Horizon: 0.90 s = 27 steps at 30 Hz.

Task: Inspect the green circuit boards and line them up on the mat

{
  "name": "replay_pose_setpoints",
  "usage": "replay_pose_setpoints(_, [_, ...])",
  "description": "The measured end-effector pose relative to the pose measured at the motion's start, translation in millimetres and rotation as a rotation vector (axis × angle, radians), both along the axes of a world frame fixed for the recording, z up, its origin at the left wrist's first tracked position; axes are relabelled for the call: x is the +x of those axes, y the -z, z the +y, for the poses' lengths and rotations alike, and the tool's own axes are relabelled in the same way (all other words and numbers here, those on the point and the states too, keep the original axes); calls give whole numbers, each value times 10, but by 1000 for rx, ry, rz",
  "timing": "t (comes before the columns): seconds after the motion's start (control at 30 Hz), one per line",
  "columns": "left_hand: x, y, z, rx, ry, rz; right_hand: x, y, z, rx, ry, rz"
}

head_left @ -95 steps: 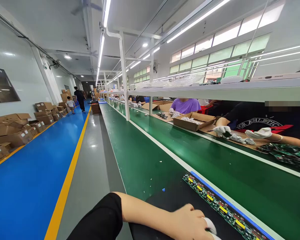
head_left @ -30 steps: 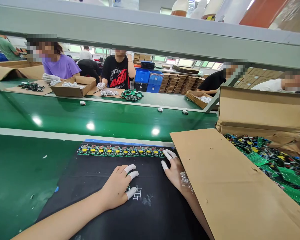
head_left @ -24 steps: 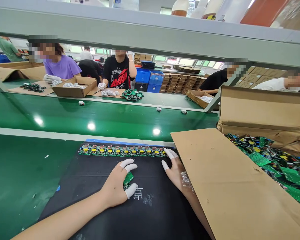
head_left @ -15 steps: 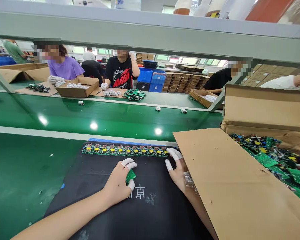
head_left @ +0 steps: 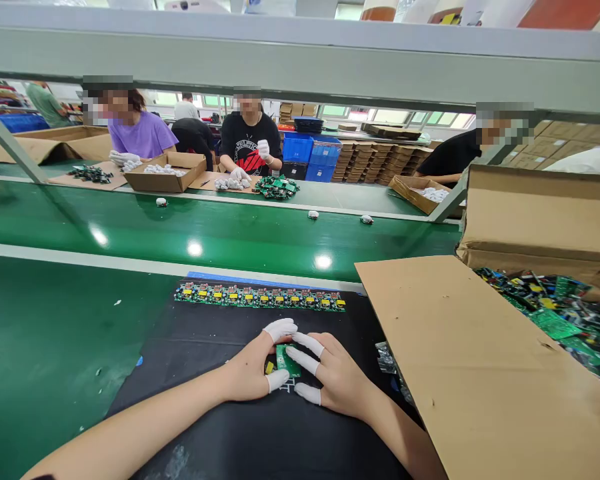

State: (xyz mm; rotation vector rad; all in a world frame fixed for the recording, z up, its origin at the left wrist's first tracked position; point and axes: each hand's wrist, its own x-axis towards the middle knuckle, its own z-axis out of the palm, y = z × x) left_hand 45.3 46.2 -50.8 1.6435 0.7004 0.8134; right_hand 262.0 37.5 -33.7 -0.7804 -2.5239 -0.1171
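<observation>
A small green circuit board (head_left: 288,361) is between my two hands over the black mat (head_left: 220,427). My left hand (head_left: 260,360), with white finger cots on its fingertips, grips the board's left side, and a yellow part shows beside the palm. My right hand (head_left: 325,370), also in finger cots, has its fingers spread over the board's right side, the fingertips at its face. Beyond them, a row of circuit boards (head_left: 260,298) with yellow components lies side by side along the mat's far edge.
A cardboard sheet (head_left: 475,360) slopes at my right, before a box of loose boards (head_left: 555,313). A green conveyor belt (head_left: 240,233) crosses ahead, carrying several small white-wrapped pieces. Co-workers sit on its far side. A shelf beam (head_left: 300,60) spans overhead.
My right hand has come away from the right end of the board row to the board in my left hand. My left hand has shifted slightly right.
</observation>
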Motion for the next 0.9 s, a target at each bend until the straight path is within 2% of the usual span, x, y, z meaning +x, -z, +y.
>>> replay_pose_setpoints(0.07, [1,10,37,-163,45,-133,-23,-21,-10,0,-15,-20])
replay_pose_setpoints(0.2, [-41,13,192,-496,-31,-463,-33,-37,-15,41,-27,-35])
replay_pose_setpoints(0.33, [-99,-17,315,-738,-43,-619,-43,-45,-9,104,-16,-16])
replay_pose_setpoints(0.43, [-114,-29,332,-777,-34,-629,-36,-37,12,52,36,70])
replay_pose_setpoints(0.6, [-108,-29,313,-772,-32,-614,56,47,64,-148,267,288])
replay_pose_setpoints(0.67, [-103,-35,305,-770,-40,-611,87,85,80,-203,314,319])
replay_pose_setpoints(0.9, [-75,-38,285,-708,-91,-560,94,109,105,-185,386,370])
